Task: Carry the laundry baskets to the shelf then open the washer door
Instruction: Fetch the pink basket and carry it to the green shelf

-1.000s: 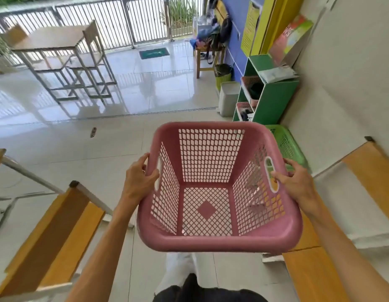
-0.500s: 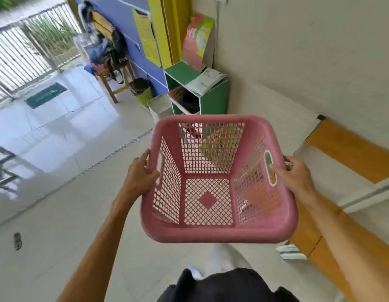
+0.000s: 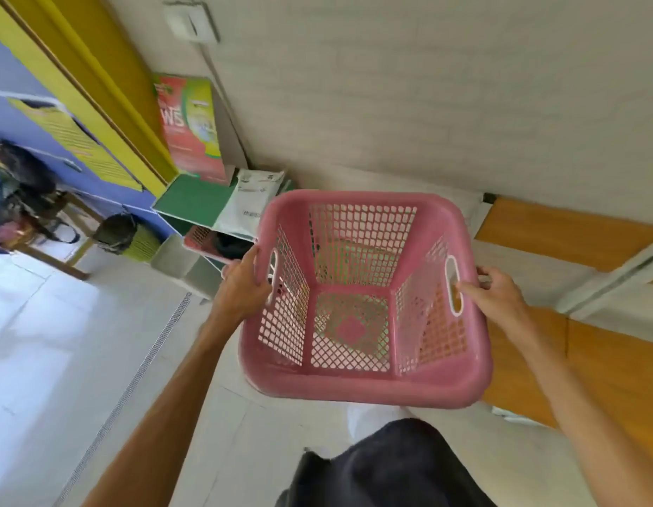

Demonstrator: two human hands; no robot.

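An empty pink laundry basket (image 3: 365, 386) with lattice walls hangs in front of me, held level in the air. My left hand (image 3: 241, 287) grips its left handle slot and my right hand (image 3: 495, 298) grips the right one. A green shelf unit (image 3: 193, 203) stands against the wall just beyond the basket's far left corner; a pink basket (image 3: 204, 239) with dark cloth sits in its upper compartment. A green basket shows dimly through the lattice below. No washer is in view.
A detergent box (image 3: 189, 126) and a white packet (image 3: 252, 199) rest on the shelf top. A grey bin (image 3: 178, 265) and a green bin (image 3: 134, 239) stand to the shelf's left. An orange bench (image 3: 588, 367) runs along the wall at right. Tiled floor lies at left.
I have turned right and walked closer to the green shelf, carrying the pink basket. The shelf is larger and nearer, and the gate and tables have left the view.
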